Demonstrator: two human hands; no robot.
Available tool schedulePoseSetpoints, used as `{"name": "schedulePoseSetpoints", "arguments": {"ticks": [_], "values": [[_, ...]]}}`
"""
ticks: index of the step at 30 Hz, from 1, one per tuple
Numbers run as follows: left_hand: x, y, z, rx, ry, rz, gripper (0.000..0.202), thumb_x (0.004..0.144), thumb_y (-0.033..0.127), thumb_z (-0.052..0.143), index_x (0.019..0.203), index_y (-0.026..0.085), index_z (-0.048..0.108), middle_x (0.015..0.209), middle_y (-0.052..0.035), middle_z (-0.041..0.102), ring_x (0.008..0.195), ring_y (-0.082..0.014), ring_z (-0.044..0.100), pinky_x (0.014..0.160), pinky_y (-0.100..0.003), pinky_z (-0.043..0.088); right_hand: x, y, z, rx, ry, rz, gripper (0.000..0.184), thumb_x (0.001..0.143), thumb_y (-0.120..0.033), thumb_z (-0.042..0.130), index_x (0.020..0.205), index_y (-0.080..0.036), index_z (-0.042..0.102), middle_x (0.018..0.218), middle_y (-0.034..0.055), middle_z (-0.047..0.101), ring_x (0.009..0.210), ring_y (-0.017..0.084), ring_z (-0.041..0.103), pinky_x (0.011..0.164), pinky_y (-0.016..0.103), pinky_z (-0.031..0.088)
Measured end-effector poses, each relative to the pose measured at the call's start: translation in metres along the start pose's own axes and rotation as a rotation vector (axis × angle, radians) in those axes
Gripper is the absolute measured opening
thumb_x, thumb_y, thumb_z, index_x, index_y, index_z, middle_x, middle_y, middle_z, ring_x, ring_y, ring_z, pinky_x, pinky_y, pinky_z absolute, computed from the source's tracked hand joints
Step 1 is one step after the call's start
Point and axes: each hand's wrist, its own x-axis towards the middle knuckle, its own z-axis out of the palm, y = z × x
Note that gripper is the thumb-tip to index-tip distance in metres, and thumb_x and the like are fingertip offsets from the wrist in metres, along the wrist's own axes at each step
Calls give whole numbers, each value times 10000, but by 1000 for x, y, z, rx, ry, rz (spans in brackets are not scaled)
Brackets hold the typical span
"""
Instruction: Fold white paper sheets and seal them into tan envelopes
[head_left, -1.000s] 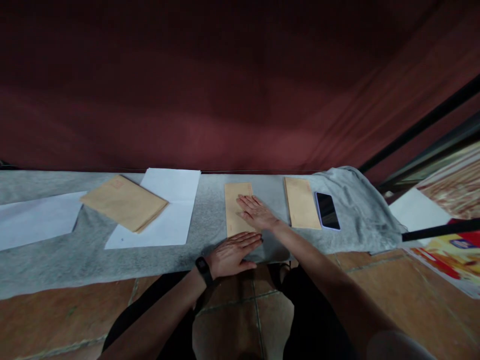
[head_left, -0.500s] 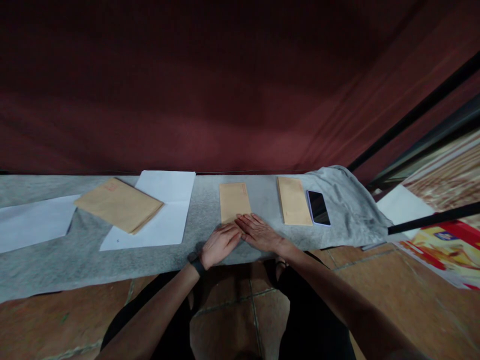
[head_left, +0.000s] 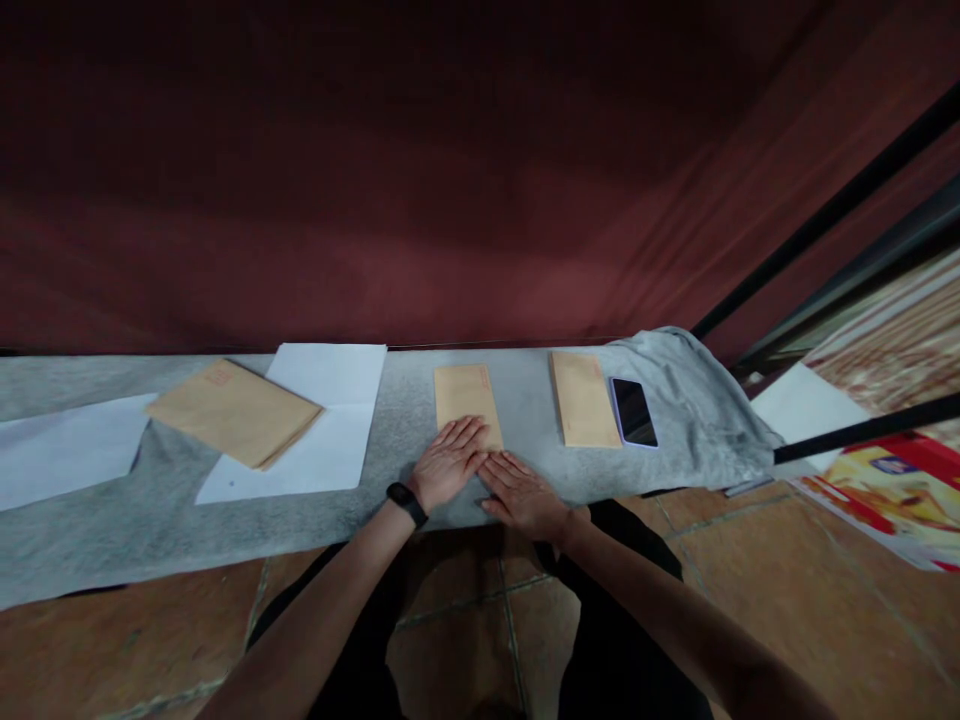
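A tan envelope (head_left: 466, 392) lies flat on the grey cloth (head_left: 172, 510) straight ahead of me. My left hand (head_left: 446, 464), a black band on its wrist, rests flat with fingers stretched over the envelope's near end. Beside it my right hand (head_left: 523, 494) lies flat on the cloth just below the envelope, fingers spread and pointing left. Neither hand grips anything.
A second tan envelope (head_left: 581, 398) and a dark phone (head_left: 634, 411) lie to the right. A stack of tan envelopes (head_left: 234, 412) sits on white paper (head_left: 319, 440) to the left, more paper (head_left: 64, 448) farther left. A dark red curtain (head_left: 420, 200) hangs behind.
My right hand slid from the middle of the envelope down to its near edge. My left hand moved up from the cloth's edge onto the envelope's near end.
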Motion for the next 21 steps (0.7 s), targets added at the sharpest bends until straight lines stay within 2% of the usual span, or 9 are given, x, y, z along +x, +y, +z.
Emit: {"name": "schedulePoseSetpoints", "arguments": {"ticks": [6,9,13,17,21], "values": [[45,-11,8,20,-54,-15,629,1065,447,226,1609,144,315,1680,-126,318,1567,-225,259,1284,-444,196,4,-4,-9,55,8,33,576,1051,-441,488,1542,-142,458,1567,148,500,1492,254,427,1282,478,313],[70,-15,8,23,-40,-80,638,1055,442,234,1595,119,342,1673,-136,330,1573,-244,242,1285,-447,192,5,-4,-12,94,25,17,561,1056,-426,478,1559,-184,431,1593,120,470,1498,242,418,1274,484,328],[96,-21,6,23,-18,-181,630,1046,437,245,1588,138,358,1672,-116,340,1572,-244,248,1290,-444,177,5,-4,-13,132,71,21,521,1060,-406,473,1534,-189,467,1584,116,486,1482,238,443,1267,477,339],[105,-26,5,47,-70,-239,645,1046,423,236,1597,103,335,1692,-124,282,1579,-255,226,1296,-452,154,7,-2,-12,172,95,19,475,1055,-351,478,1486,-159,526,1552,122,529,1455,234,479,1255,457,354],[97,-21,6,100,-74,-254,619,1046,405,245,1609,162,333,1686,-72,312,1585,-241,207,1300,-458,137,12,6,-9,232,112,52,388,1015,-213,503,1380,-200,634,1477,83,613,1368,206,564,1215,427,396]]}}
